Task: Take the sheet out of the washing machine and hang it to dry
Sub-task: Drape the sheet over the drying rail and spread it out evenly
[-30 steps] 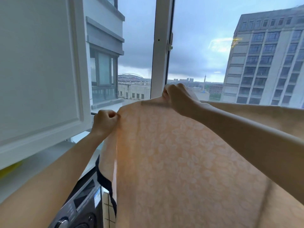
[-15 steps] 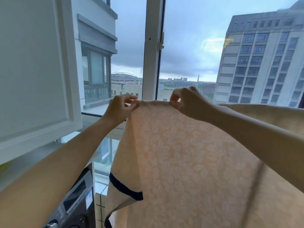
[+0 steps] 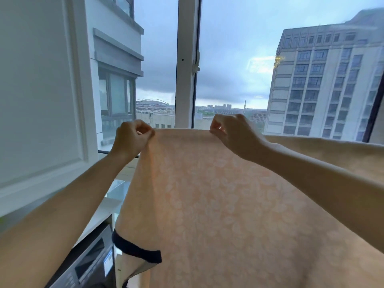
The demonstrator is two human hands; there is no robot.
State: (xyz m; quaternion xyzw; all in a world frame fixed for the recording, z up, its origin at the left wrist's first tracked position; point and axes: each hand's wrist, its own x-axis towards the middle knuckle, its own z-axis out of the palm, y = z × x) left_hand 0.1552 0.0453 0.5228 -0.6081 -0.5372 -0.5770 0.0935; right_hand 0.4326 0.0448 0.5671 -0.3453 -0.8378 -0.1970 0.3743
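The sheet [image 3: 218, 204] is well out of the washing machine [image 3: 89, 265] now and up in front of me at the window, peach with a pale leaf print, filling the lower right of my view. My left hand [image 3: 133, 138] has come up: a second ago it was bunched low on the side edge, and now it pinches the top edge level with my right hand [image 3: 230, 134], which is pinching that same edge between thumb and fingers. The two have drawn apart, so the hem between them runs nearly straight across instead of sloping and puckered. Below my left forearm the dark-trimmed corner [image 3: 135, 249] has dropped free and hangs folded over just above the machine. To my right the cloth carries on behind my right arm; I can't tell whether it lies over a rail there, none shows. I reckon this means the spreading is nearly done on this end and what's left is to settle the edge. The white window post [image 3: 186, 59] stands behind, the cupboard door [image 3: 41, 90] to my left.
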